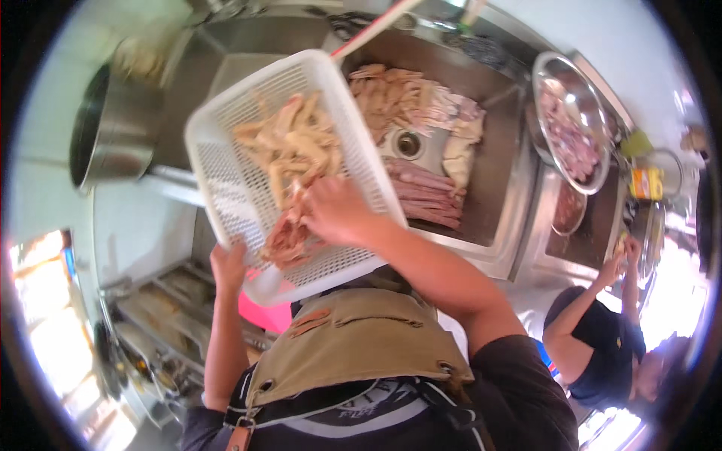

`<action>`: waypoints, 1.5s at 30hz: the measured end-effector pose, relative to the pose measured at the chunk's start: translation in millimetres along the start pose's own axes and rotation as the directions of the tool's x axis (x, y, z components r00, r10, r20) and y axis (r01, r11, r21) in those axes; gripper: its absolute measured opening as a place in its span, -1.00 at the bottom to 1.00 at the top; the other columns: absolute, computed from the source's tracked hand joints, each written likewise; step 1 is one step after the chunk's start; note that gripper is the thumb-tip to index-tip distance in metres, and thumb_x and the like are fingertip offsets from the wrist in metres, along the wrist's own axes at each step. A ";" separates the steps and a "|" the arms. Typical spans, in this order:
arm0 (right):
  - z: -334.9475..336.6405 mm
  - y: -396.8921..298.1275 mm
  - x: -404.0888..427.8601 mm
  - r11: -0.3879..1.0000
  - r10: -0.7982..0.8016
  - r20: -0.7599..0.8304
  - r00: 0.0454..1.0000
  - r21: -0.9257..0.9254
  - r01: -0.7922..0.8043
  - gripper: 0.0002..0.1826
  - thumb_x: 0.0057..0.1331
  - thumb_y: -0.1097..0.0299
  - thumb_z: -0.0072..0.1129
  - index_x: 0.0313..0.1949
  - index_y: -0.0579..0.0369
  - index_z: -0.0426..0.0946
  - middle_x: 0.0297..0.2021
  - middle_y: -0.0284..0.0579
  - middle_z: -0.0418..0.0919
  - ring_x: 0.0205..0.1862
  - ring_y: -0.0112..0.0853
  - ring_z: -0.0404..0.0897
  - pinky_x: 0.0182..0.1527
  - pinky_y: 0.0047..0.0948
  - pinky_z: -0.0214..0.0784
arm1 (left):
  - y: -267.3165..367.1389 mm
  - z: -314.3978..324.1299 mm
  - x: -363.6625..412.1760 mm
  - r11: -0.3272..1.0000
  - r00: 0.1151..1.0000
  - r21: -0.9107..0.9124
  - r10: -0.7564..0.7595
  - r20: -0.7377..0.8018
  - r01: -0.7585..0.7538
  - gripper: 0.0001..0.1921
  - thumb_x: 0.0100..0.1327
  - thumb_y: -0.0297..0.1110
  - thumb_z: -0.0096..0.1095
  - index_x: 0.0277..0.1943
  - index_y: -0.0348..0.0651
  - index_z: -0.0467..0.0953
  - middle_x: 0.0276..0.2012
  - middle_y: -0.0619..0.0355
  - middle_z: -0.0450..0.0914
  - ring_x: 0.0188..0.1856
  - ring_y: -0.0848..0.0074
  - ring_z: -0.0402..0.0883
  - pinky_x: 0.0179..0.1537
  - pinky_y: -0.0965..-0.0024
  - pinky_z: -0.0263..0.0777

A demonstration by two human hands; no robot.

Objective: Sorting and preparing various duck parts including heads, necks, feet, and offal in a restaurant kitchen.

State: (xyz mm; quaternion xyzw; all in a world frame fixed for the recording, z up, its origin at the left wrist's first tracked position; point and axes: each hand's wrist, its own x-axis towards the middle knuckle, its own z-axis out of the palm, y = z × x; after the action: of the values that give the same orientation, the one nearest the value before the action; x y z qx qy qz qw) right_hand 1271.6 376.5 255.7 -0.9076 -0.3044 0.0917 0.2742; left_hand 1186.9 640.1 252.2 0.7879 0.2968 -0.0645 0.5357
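Note:
My left hand (230, 262) grips the near left rim of a white perforated plastic basket (217, 152), which is tilted over the steel sink's edge. Pale chicken feet (293, 135) lie heaped in the basket's far part. Inside it, my right hand (338, 211) is on a reddish piece of raw meat, perhaps a poultry carcass (290, 239); its fingertips are partly hidden and the grip cannot be made out. Beyond the basket, more poultry feet (389, 93), pale pieces of meat or skin (462, 149) and long pink necks or strips of meat (423, 194) lie around the drain (407, 144).
A steel bowl of raw meat (569, 124) stands on the sink's right edge, near a yellow container (646, 183). A large steel pot (115, 127) is at the left. At the lower right, another person (603, 349) holds something small over the counter. A red-and-white pole (375, 28) slants behind the basket.

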 end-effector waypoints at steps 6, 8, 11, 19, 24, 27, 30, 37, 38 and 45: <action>-8.5 7.6 -25.3 0.996 -0.080 0.231 0.970 -0.010 0.084 -0.67 0.22 0.28 0.09 -0.12 0.28 0.43 -0.19 0.04 0.50 -0.14 0.01 0.51 0.04 -0.04 0.28 | 6.3 2.5 5.2 0.997 0.998 0.044 -0.068 0.001 0.068 -0.67 0.11 -0.50 0.09 -0.03 -0.40 0.48 -0.29 0.13 0.59 -0.31 0.53 0.55 -0.26 0.40 0.45; -28.8 15.9 -32.1 0.897 -0.057 -0.093 0.994 0.432 0.092 -0.74 0.28 0.31 0.07 -0.15 0.24 0.48 -0.28 0.00 0.56 -0.28 -0.15 0.57 -0.04 -0.18 0.38 | 10.0 1.7 3.1 0.994 0.997 0.078 -0.081 -0.006 0.081 -0.67 0.10 -0.50 0.09 -0.04 -0.39 0.48 -0.29 0.12 0.59 -0.32 0.53 0.55 -0.27 0.41 0.45; -81.8 53.8 -47.4 0.615 0.403 -0.179 0.897 0.780 -0.120 -0.80 0.30 0.32 0.06 -0.21 0.19 0.51 -0.36 0.04 0.59 -0.32 -0.21 0.60 -0.21 -0.29 0.45 | 4.7 -4.4 1.8 0.980 0.989 0.138 -0.134 -0.064 0.142 -0.72 0.15 -0.49 0.13 -0.07 -0.42 0.50 -0.32 0.15 0.59 -0.34 0.58 0.53 -0.31 0.47 0.42; 89.3 258.8 -31.7 0.880 0.458 0.137 0.878 0.070 -0.469 -0.65 0.15 0.15 0.23 -0.20 0.17 0.56 -0.21 0.07 0.60 -0.15 -0.09 0.59 -0.07 -0.15 0.43 | 6.7 5.5 1.6 0.980 0.980 0.078 -0.174 -0.102 0.182 -0.62 0.09 -0.50 0.09 0.02 -0.40 0.43 -0.27 0.12 0.59 -0.36 0.48 0.58 -0.31 0.42 0.49; 153.5 273.2 -6.4 0.944 0.301 -0.043 0.953 -0.126 -0.304 -0.53 0.04 0.10 0.30 -0.10 0.10 0.55 -0.09 0.12 0.54 -0.05 -0.04 0.55 0.00 -0.15 0.41 | 6.0 5.8 0.6 0.981 0.975 0.039 -0.184 -0.127 0.190 -0.61 0.10 -0.50 0.14 0.02 -0.44 0.43 -0.24 0.06 0.60 -0.31 0.45 0.59 -0.27 0.41 0.50; 169.3 267.9 18.0 0.940 0.333 0.371 0.867 -0.062 -0.335 -0.38 -0.01 0.02 0.35 0.00 0.08 0.50 0.06 0.10 0.45 0.00 -0.01 0.53 0.00 -0.13 0.42 | 5.2 9.1 0.2 0.984 0.977 -0.028 -0.176 -0.120 0.174 -0.62 0.08 -0.49 0.16 0.00 -0.43 0.44 -0.25 0.06 0.60 -0.32 0.46 0.59 -0.29 0.41 0.50; 146.5 240.5 25.2 0.943 0.188 0.641 0.744 0.093 -0.319 -0.33 0.02 0.05 0.34 0.07 0.16 0.45 0.20 0.13 0.28 0.03 -0.02 0.52 -0.04 -0.12 0.45 | -1.4 -3.8 -1.0 0.984 0.975 0.016 -0.172 -0.138 0.176 -0.63 0.09 -0.48 0.16 0.00 -0.40 0.45 -0.26 0.08 0.61 -0.35 0.47 0.60 -0.32 0.41 0.51; 180.4 203.2 36.5 0.786 0.557 0.294 0.776 0.114 -0.608 -0.04 0.03 0.15 0.36 0.24 0.45 0.00 0.17 0.37 0.19 0.09 -0.06 0.47 -0.02 -0.14 0.44 | 2.7 2.4 1.5 0.975 0.966 0.068 -0.198 -0.163 0.212 -0.63 0.08 -0.44 0.22 -0.02 -0.35 0.49 -0.28 0.12 0.60 -0.38 0.51 0.55 -0.33 0.45 0.47; 186.9 203.6 38.4 0.783 0.560 0.292 0.775 0.119 -0.610 -0.04 0.03 0.15 0.36 0.24 0.45 0.00 0.17 0.37 0.19 0.09 -0.06 0.47 -0.02 -0.14 0.44 | 2.9 5.0 2.8 0.975 0.968 0.074 -0.195 -0.161 0.209 -0.63 0.08 -0.44 0.22 -0.02 -0.35 0.49 -0.28 0.12 0.60 -0.38 0.51 0.55 -0.33 0.45 0.47; 197.2 197.4 52.7 0.545 0.697 0.171 0.697 0.505 -0.669 -0.23 0.05 0.24 0.32 0.18 0.25 0.16 0.12 0.27 0.25 0.07 0.06 0.43 0.05 -0.06 0.36 | 6.2 0.4 -7.5 0.984 0.971 0.066 -0.152 -0.187 0.167 -0.62 0.11 -0.40 0.24 0.00 -0.34 0.47 -0.28 0.12 0.59 -0.34 0.53 0.54 -0.31 0.45 0.44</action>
State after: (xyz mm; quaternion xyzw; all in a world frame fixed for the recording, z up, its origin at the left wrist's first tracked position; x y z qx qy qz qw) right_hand 1347.1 364.3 -17.8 -0.8422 0.1173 0.2487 0.4637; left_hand 1184.1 635.2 260.2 0.7852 0.4037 -0.0472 0.4671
